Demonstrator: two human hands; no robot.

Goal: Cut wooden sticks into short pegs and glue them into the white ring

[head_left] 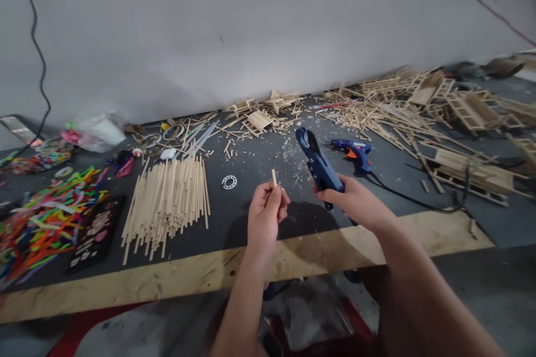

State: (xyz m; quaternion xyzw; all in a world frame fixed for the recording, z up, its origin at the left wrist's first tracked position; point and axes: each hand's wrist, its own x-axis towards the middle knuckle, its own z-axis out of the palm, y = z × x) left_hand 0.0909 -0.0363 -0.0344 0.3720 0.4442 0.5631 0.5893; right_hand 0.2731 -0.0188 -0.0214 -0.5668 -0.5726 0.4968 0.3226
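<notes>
Pinching a short wooden stick [274, 177] in the left hand [268, 206]; gripping a blue hand tool [323, 168] in the right hand [354, 196]. Could drop the stick through a loose pinch, or, swinging wide, snag the black cord [419, 206] beside the right hand.

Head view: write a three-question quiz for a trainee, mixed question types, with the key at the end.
1. True or false: the white ring is in the left hand.
2. What does the right hand hold?
3. Choose one. In the picture, the glue gun lies:
A) left of the stack of sticks
B) right of the stack of sticks
C) on top of the stack of sticks

Key:
1. False; it lies on the table, and the left hand pinches a short stick.
2. A blue hand tool.
3. B
</notes>
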